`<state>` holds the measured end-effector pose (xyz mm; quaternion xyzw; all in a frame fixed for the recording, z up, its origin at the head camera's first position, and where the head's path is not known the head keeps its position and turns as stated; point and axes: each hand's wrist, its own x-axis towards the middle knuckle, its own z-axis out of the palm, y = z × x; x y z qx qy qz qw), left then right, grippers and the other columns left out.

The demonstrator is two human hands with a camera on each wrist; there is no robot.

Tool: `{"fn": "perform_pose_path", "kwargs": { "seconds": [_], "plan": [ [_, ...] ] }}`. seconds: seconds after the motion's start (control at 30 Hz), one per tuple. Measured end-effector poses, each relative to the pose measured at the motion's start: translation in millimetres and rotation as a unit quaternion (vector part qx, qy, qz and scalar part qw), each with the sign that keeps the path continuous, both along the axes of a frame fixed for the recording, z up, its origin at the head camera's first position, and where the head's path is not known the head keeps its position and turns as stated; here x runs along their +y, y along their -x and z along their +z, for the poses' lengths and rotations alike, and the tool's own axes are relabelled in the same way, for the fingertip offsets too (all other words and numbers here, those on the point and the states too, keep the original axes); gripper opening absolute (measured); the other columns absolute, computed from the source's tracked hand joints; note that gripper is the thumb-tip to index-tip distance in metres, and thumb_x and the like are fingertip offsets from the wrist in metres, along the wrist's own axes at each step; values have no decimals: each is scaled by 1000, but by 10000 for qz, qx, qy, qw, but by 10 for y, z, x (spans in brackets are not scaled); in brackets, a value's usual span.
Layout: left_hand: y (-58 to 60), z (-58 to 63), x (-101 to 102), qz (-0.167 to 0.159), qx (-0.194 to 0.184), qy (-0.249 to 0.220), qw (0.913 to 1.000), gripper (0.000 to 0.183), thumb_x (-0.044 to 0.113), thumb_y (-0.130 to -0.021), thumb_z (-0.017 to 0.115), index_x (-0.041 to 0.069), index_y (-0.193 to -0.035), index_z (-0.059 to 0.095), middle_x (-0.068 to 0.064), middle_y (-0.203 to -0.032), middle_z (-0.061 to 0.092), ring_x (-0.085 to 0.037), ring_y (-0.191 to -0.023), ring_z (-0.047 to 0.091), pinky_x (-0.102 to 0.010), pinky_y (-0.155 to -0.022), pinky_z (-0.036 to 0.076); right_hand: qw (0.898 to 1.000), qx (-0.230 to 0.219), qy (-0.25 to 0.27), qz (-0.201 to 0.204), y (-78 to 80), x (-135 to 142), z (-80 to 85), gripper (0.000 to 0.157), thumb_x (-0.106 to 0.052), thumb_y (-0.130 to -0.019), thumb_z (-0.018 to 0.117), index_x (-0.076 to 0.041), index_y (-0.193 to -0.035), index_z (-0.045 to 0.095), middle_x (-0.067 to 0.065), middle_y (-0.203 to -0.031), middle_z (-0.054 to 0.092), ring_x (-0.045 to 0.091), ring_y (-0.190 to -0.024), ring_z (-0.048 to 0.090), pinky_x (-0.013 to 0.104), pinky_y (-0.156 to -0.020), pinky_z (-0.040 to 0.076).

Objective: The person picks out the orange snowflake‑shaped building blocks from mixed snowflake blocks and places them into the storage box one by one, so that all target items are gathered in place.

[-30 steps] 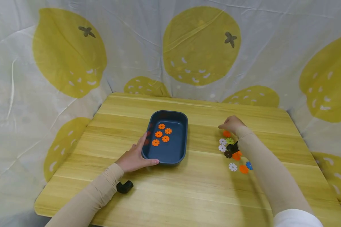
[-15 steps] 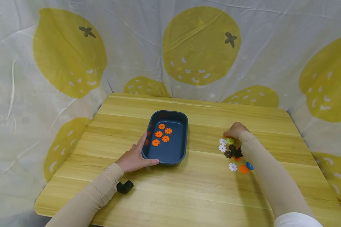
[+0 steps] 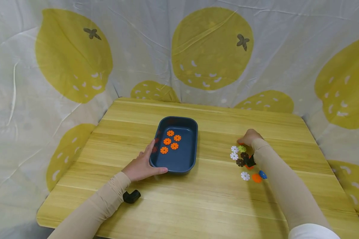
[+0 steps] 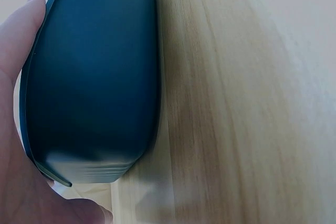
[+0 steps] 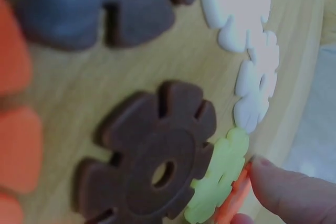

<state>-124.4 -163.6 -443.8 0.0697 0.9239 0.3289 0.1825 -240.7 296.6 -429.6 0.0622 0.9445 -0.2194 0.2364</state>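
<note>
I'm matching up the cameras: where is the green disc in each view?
Head: the green disc is right of center, just below the right hand.
Left wrist: not in it.
Right wrist: below center, slightly right, beside a brown disc.
Shared landmark: the table, in all three.

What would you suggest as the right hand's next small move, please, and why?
I would probably lift the orange disc toward the tray: the right hand seems to pinch that disc by its edge, the tray holds five other orange discs, and the left hand rests against its rim.
</note>
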Motion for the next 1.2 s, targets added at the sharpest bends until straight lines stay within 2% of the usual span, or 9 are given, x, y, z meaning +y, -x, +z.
{"fn": "perform_pose_path", "kwargs": {
  "seconds": [0.17, 0.33, 0.47, 0.57, 0.63, 0.73, 0.87, 1.03, 1.2],
  "plan": [
    [2, -3, -4, 8, -7, 13, 10000, 130, 78, -72, 74, 39, -162, -12, -8, -168, 29, -60, -150, 14, -78, -110, 27, 9999, 63, -43, 66, 4, 9, 1, 41, -32, -95, 64, -14, -65, 44, -2, -68, 36, 14, -65, 39, 29, -63, 38],
    [1, -3, -11, -2, -10, 27, 10000, 131, 78, -72, 74, 39, -162, -13, -9, -169, 26, -60, -150, 14, -79, -109, 27, 9993, 307, -24, 225, 25, -12, 51, 44, -24, -97, 58, -17, -58, 38, -3, -62, 35, 14, -62, 37, 30, -63, 38],
    [0, -11, -11, -16, 21, -20, 10000, 129, 77, -72, 74, 41, -161, -12, -8, -168, 28, -60, -150, 15, -78, -109, 28, 9983, 433, 57, 384, 78, -80, 172, 44, -20, -100, 55, -16, -59, 40, -4, -63, 39, 13, -62, 38, 31, -67, 40],
    [-4, -16, -11, -34, 61, -40, 10000, 129, 77, -72, 75, 42, -161, -11, -7, -167, 30, -60, -150, 17, -78, -108, 31, 9975, 539, 253, 382, 146, -200, 315, 41, -20, -102, 54, -15, -63, 41, -5, -60, 37, 12, -56, 34, 32, -64, 39],
    [-6, -16, -11, -37, 72, -58, 10000, 129, 77, -72, 75, 42, -161, -11, -7, -167, 31, -60, -150, 18, -77, -107, 32, 9964, 675, 408, 316, 190, -330, 428, 38, -21, -103, 54, -13, -68, 41, -4, -60, 33, 12, -55, 30, 32, -61, 36],
    [-3, -17, -13, -15, 49, -35, 10000, 129, 77, -72, 75, 41, -161, -11, -8, -167, 30, -60, -150, 17, -78, -108, 30, 9926, 994, 632, 303, 210, -599, 633, 29, -21, -104, 54, -9, -79, 48, 3, -74, 48, 17, -64, 37, 35, -65, 36],
    [0, -18, -18, 8, 24, 26, 10000, 130, 78, -71, 74, 39, -162, -11, -9, -167, 30, -61, -150, 15, -79, -110, 26, 9861, 1313, 863, 545, 224, -1031, 835, 25, -20, -104, 56, -5, -85, 55, 8, -88, 55, 18, -69, 39, 35, -69, 37],
    [2, -8, -15, 37, -10, 26, 10000, 130, 78, -71, 74, 39, -162, -11, -10, -167, 29, -61, -150, 15, -79, -109, 28, 9812, 1340, 1058, 900, 246, -1577, 918, 25, -20, -103, 58, -4, -83, 59, 4, -80, 52, 15, -61, 34, 30, -59, 31],
    [7, -5, -12, 29, -7, 2, 10000, 130, 78, -71, 74, 39, -162, -11, -10, -167, 31, -60, -150, 16, -78, -109, 28, 9781, 1230, 1157, 1221, 205, -2054, 872, 25, -19, -102, 60, -9, -79, 59, -1, -72, 48, 15, -62, 40, 29, -62, 36]
  ]
}}
